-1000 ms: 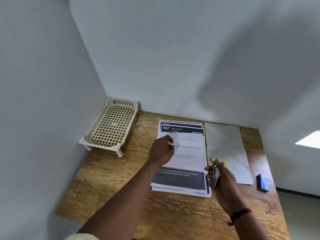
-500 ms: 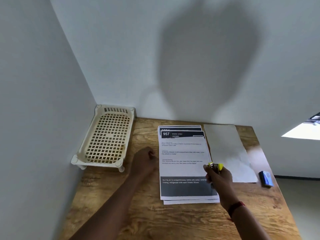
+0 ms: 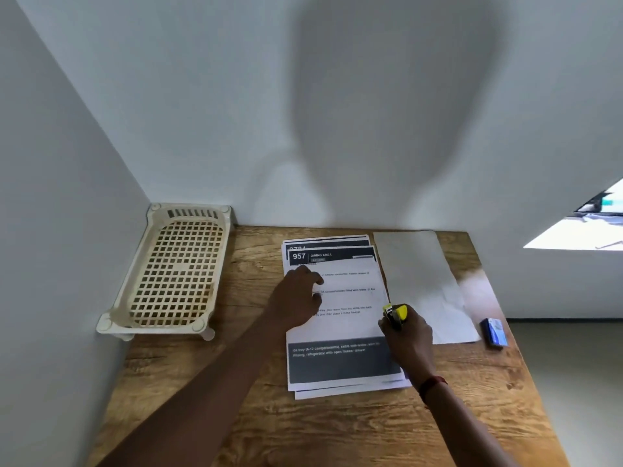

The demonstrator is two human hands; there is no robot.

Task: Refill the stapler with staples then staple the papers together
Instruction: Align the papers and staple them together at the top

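Observation:
A stack of printed papers (image 3: 340, 332) lies on the wooden table (image 3: 337, 433), its sheets slightly fanned. My left hand (image 3: 298, 294) lies on the top sheet near its left edge with fingers curled. A bit of white paper shows between thumb and forefinger. My right hand (image 3: 409, 338) grips a small yellow and black stapler (image 3: 396, 314) over the right edge of the stack. Only the stapler's front end sticks out of the fist. A small blue staple box (image 3: 495, 333) lies on the table to the right.
A blank white sheet (image 3: 418, 278) lies between the stack and the staple box. A cream plastic lattice tray (image 3: 175, 271) on short legs fills the left back corner. White walls close the back and left; the table's right edge drops to the floor.
My left hand moved off the bare wood at the stack's left and back onto the top sheet. My right hand with the stapler stayed at the stack's right edge.

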